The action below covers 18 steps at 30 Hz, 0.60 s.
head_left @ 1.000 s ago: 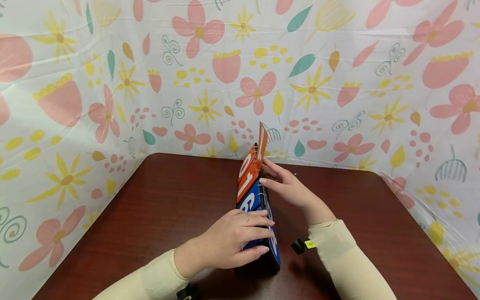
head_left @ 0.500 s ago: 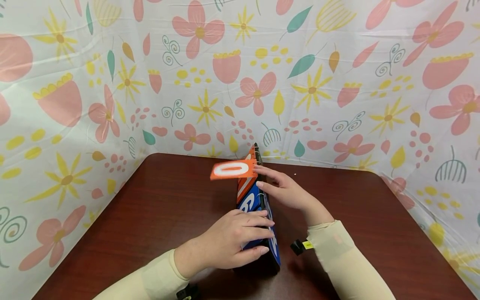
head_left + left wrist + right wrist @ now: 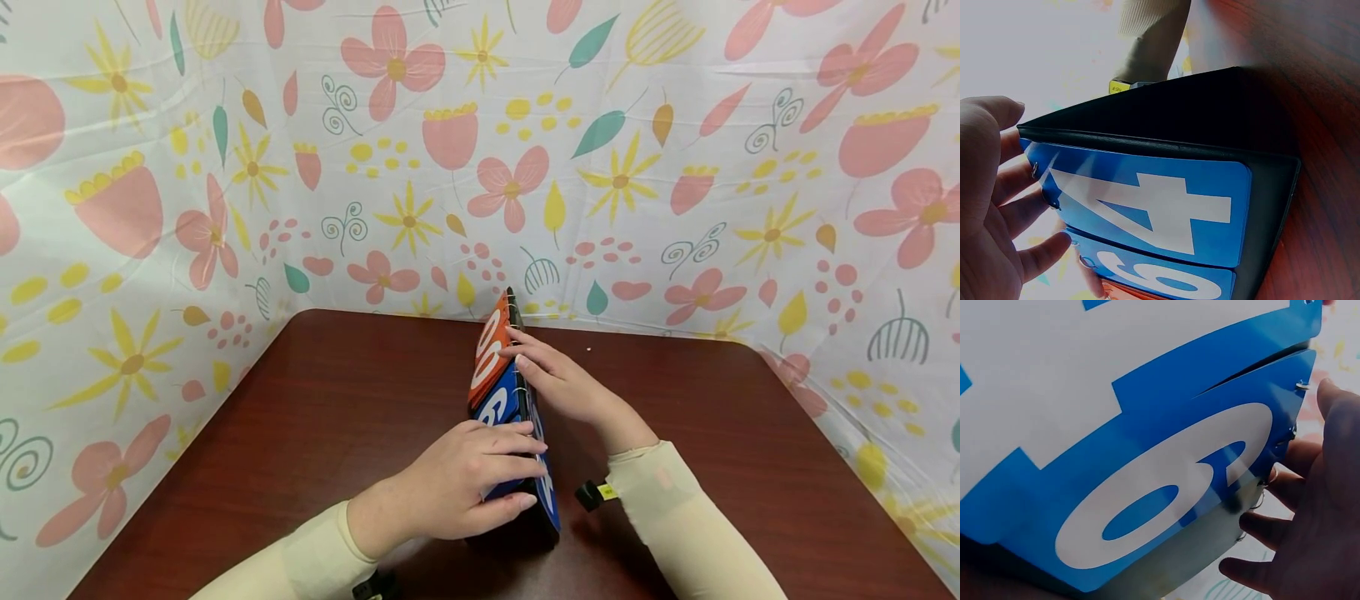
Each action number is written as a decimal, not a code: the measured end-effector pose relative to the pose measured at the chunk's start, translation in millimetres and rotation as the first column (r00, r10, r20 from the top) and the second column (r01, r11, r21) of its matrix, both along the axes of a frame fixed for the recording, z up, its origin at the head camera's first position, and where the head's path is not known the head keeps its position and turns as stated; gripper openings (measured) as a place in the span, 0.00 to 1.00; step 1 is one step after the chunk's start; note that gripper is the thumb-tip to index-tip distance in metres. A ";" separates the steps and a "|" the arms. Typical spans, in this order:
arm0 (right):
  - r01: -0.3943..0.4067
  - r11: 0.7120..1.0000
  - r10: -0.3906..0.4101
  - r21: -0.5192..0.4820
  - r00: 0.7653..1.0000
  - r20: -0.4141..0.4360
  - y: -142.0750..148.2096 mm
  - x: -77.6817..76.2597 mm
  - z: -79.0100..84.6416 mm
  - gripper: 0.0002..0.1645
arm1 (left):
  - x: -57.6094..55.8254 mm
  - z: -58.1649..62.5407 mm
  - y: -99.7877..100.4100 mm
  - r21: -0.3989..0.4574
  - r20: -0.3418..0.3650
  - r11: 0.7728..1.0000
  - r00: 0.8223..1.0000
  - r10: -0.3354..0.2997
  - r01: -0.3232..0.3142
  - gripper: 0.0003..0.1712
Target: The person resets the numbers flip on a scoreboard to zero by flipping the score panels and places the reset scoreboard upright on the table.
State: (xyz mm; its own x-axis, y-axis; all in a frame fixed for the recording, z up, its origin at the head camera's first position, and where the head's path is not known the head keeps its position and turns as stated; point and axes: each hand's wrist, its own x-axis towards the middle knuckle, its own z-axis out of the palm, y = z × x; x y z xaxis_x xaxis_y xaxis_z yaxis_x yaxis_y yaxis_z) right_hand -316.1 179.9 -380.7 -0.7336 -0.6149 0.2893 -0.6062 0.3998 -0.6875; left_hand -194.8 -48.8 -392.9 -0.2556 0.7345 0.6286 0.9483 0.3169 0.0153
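A tabletop flip scoreboard (image 3: 497, 404) stands tent-like on the table, with number cards ringed along its top ridge. Orange cards (image 3: 487, 357) showing 0s hang at its far end on the left face. Blue cards fill the nearer part, including a large card with a 4 (image 3: 1147, 206) in the left wrist view. My left hand (image 3: 465, 475) rests across the near end of the ridge, its fingers draped over the edge. My right hand (image 3: 573, 387) has its fingertips at the ridge by the rings, close to the orange cards; the fingers are relaxed and extended.
The brown wooden table (image 3: 360, 375) spreads out on both sides of the scoreboard. A white curtain (image 3: 660, 233) with flowers and leaves hangs behind the table and along its left and right sides. A black device with a yellow label (image 3: 592, 495) sits at my right wrist.
An orange card with a 0, upright a second ago, has swung over the ridge to the left and lies flat, covering the 1. My right hand has shifted slightly nearer; the left stays still.
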 end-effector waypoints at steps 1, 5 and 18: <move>-0.007 1.000 0.007 -0.008 1.000 0.019 0.1 -0.1 -0.3 0.33 | 0.2 -0.1 -0.1 -0.001 0.003 1.000 1.000 0.000 0.000 0.19; -0.030 0.999 0.032 -0.033 0.997 0.067 1.3 -2.3 -1.8 0.35 | 0.6 0.3 -0.2 -0.005 0.008 1.000 1.000 0.002 -0.002 0.19; 0.002 0.998 0.006 -0.062 0.993 0.119 14.7 -6.6 5.9 0.39 | 0.2 0.8 -0.8 -0.001 0.025 1.000 1.000 -0.001 0.001 0.19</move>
State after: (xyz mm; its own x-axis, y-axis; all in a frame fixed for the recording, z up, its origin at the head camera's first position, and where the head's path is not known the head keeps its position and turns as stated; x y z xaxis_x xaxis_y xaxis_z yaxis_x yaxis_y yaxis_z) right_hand -322.7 194.7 -374.8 -0.7639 -0.5999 0.2378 -0.5195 0.3531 -0.7781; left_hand -194.6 -49.6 -392.1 -0.2705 0.7355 0.6212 0.9480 0.3160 0.0388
